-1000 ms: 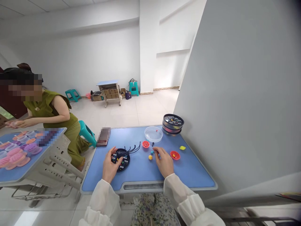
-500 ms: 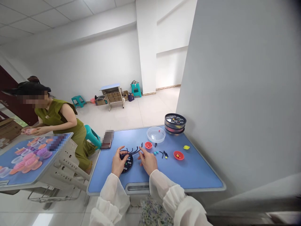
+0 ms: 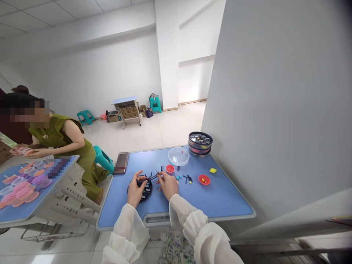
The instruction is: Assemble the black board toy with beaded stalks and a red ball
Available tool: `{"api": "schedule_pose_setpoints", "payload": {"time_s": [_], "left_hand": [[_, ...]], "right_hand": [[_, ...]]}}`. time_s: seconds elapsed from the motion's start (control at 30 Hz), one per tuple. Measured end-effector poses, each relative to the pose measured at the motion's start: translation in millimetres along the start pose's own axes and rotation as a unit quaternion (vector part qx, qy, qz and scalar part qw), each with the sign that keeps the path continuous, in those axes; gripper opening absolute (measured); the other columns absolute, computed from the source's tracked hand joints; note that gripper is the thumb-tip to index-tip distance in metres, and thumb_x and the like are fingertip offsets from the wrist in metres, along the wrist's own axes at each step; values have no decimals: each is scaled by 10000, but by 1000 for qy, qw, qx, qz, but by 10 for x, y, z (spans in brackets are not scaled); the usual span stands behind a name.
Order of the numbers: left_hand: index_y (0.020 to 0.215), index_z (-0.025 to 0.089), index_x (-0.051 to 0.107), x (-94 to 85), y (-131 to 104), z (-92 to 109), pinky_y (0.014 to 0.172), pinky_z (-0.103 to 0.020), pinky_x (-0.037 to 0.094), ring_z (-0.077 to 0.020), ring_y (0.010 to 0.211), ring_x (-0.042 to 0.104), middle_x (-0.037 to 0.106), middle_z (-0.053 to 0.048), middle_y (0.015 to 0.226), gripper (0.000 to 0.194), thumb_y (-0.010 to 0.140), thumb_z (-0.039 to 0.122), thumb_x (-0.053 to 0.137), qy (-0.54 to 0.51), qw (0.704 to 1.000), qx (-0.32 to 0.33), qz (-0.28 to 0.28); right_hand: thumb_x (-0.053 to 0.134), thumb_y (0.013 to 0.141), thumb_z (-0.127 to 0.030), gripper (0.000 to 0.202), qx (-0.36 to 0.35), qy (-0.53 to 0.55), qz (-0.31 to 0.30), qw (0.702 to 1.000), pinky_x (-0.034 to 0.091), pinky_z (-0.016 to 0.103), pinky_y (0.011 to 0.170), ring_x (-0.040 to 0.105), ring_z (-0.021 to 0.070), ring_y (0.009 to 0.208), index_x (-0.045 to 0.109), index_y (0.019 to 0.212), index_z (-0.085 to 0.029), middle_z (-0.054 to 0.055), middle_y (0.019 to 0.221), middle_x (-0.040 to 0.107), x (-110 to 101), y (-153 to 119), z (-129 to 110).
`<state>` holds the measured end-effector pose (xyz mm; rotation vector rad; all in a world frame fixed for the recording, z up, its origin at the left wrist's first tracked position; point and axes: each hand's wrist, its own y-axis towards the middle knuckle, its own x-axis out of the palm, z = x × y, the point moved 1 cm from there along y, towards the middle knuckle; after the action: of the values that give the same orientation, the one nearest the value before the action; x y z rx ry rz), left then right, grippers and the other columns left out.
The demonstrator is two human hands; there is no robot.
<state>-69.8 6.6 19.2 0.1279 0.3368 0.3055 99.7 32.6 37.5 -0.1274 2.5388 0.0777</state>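
Observation:
My left hand (image 3: 134, 191) pinches one end of a thin black plastic piece with several curved prongs (image 3: 150, 177). At its other end, the fingertips of my right hand (image 3: 168, 185) are closed on the same piece. Beneath my left hand lies a round black disc (image 3: 148, 192) with small light and coloured marks, partly covered by the fingers. Right of my right hand are small blue beads (image 3: 179, 177) and loose black curved parts (image 3: 188, 179). Two red bowls hold small pieces: one (image 3: 169, 168) just beyond my right hand, the other (image 3: 204, 179) farther right.
A clear round dish (image 3: 178, 157) and a stack of black-rimmed round containers (image 3: 200, 143) stand at the table's back. A yellow lemon-shaped piece (image 3: 212, 170) lies at right. A dark flat object (image 3: 121, 163) rests at back left. Another person (image 3: 72, 134) sits by the left table.
The view has turned slightly, so everything sits a little farther left. My right fingers have shifted slightly on the pronged black piece; both hands still hold it.

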Motion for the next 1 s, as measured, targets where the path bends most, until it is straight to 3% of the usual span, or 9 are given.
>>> {"api": "schedule_pose_setpoints", "payload": {"time_s": [0.27,0.5,0.67,0.8,0.93,0.97,1.0], "left_hand": [[1137,195,560,-42,-34,7,881,-348,480,-203,943,661,717,-52,936,435,718,259,662,18,1000,13,13],[1122,196,573,-84,-115,21,649,-314,550,-219,849,672,717,-61,943,394,744,302,603,65,997,-4,38],[1095,194,580,-86,-117,83,721,-341,548,-223,859,673,715,-67,936,368,753,327,606,50,998,9,34],[1122,200,547,-180,-211,116,774,-355,526,-226,906,646,686,-76,997,429,742,378,639,67,996,32,51],[1009,191,566,-174,-493,183,687,-325,509,-204,787,594,621,-53,867,318,790,419,589,154,959,94,219],[947,194,575,-110,-568,225,681,-315,502,-193,746,584,604,-42,815,240,822,398,555,165,952,128,225],[892,201,580,-14,-629,276,690,-306,496,-183,721,584,599,-35,783,178,852,364,521,173,951,168,194]], "right_hand": [[496,893,-302,180,-8,0,8,1000,418,209,600,645,107,480,668,927,-261,-51,660,739,11,-10,17],[487,886,-296,188,-29,4,16,999,432,226,620,641,113,474,670,899,-258,-46,658,739,18,-58,28],[484,881,-334,204,-39,15,22,999,454,231,598,627,116,438,671,901,-256,-36,679,742,-6,-78,57],[453,889,-355,248,-59,-5,65,996,462,235,579,625,125,448,676,882,-248,-23,677,734,-270,-126,280],[410,908,-274,286,-65,-156,162,972,452,248,617,673,164,683,678,1001,-236,44,912,736,-713,-181,575],[418,901,-237,289,-56,-208,156,964,443,249,608,671,169,725,673,1037,-250,48,988,721,-798,-186,622],[431,892,-204,301,-45,-256,139,956,434,248,596,668,169,741,664,1068,-272,44,1053,701,-862,-187,653]]}}
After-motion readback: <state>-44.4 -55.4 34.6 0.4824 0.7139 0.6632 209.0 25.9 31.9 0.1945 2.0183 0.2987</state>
